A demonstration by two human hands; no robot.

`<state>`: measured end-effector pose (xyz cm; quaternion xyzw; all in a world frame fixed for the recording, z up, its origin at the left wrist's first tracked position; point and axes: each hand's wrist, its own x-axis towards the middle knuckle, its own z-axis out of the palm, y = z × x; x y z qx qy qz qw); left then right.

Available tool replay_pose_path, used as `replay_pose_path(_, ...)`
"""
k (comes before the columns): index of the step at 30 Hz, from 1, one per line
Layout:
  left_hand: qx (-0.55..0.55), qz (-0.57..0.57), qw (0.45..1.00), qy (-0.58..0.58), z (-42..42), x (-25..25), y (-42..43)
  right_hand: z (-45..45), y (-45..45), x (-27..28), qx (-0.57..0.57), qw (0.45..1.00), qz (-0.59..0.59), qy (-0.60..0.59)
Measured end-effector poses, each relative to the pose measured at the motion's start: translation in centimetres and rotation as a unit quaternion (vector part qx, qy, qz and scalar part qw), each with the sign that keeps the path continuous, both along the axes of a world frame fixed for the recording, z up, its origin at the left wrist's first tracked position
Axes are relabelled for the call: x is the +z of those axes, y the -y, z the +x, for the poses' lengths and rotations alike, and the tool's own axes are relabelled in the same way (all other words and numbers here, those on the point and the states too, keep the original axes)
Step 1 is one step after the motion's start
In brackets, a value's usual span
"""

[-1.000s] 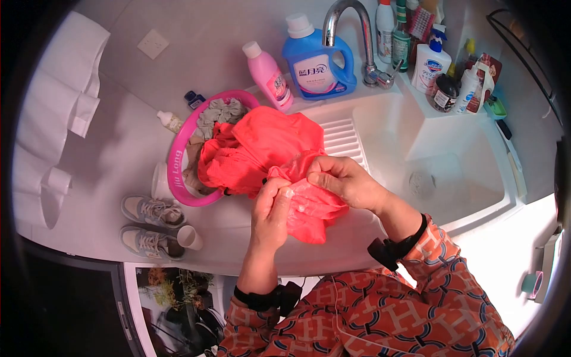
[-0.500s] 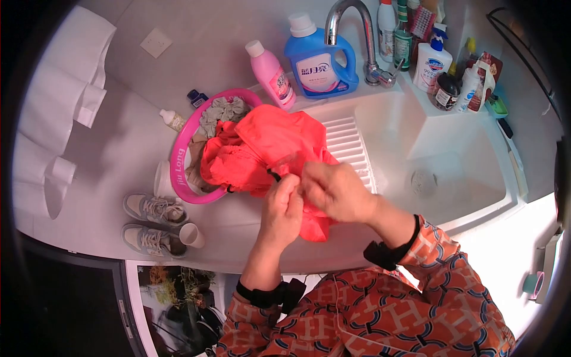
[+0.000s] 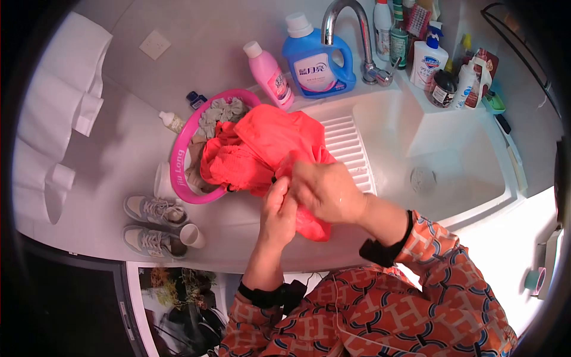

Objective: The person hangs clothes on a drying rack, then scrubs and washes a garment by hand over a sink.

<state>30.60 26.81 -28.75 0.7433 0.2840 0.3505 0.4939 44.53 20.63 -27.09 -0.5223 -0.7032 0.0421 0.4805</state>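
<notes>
A bright red garment is bunched over the right side of a pink basin and the sink's ribbed edge, with part of it hanging toward me. My left hand is closed on the garment near its lower part. Pressed close against it, my right hand is also closed on the red cloth, its fingers curled and partly hidden. Grey cloth lies in the basin behind the garment.
The white sink with its ribbed board is at right. A faucet, a blue detergent jug and a pink bottle stand behind. Shoes and a paper cup are at left; several bottles stand at the back right.
My hands have come together over the red cloth, and my right hand has moved left and turned its back toward the camera. The lower cloth is now more covered.
</notes>
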Motion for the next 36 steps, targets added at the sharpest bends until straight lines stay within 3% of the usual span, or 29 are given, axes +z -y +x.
replay_pose_path(5,-0.008,-0.067,0.996,0.054,0.1,0.1,0.3,-0.1,-0.7,-0.8,-0.036,0.999,0.012,-0.016)
replay_pose_path(12,-0.018,-0.086,0.996,0.028,-0.4,0.7,0.3,0.1,-0.9,-1.7,-0.078,0.996,0.02,0.039)
replay_pose_path(14,0.0,-0.002,1.0,0.008,-0.1,-0.6,-0.2,-0.6,-0.2,-1.9,-0.042,0.995,0.05,0.081)
replay_pose_path(16,-0.005,0.045,0.998,-0.046,-0.2,-0.4,-0.1,-0.1,-0.9,-1.5,-0.094,0.995,0.022,0.04)
replay_pose_path(17,0.005,0.009,1.0,-0.006,0.1,-0.5,0.0,0.2,-1.2,-1.3,-0.121,0.992,0.008,0.02)
replay_pose_path(18,0.014,-0.028,0.999,0.034,0.5,-0.8,0.1,-0.3,-1.2,-1.3,-0.083,0.991,0.091,0.055)
replay_pose_path(19,0.027,-0.066,0.995,0.072,0.6,-1.1,0.2,-0.3,-1.2,-1.3,-0.082,0.992,0.072,0.059)
replay_pose_path(20,-0.01,-0.04,0.999,0.016,-0.2,-1.1,-0.2,-0.1,-1.3,-1.4,-0.083,0.993,0.055,0.063)
replay_pose_path(22,-0.015,-0.038,0.999,0.029,0.5,-0.6,0.2,0.7,-2.2,-1.5,-0.128,0.99,0.003,0.05)
replay_pose_path(26,-0.008,-0.128,0.989,0.077,0.5,-0.5,0.5,0.0,-0.9,-1.3,-0.042,0.994,0.038,0.09)
replay_pose_path(29,-0.018,-0.056,0.998,0.018,0.4,-1.0,0.1,1.0,-2.2,-1.8,-0.11,0.993,-0.008,0.048)
replay_pose_path(33,-0.049,-0.096,0.993,0.053,0.1,-1.2,-0.1,0.7,-1.3,-1.4,-0.053,0.993,0.052,0.096)
replay_pose_path(34,-0.001,-0.079,0.996,0.032,0.7,-0.4,0.7,1.3,-2.1,-1.9,-0.09,0.993,0.003,0.077)
replay_pose_path(36,-0.001,-0.102,0.993,0.056,0.8,-0.4,0.7,0.8,-2.1,-2.2,-0.073,0.992,0.044,0.091)
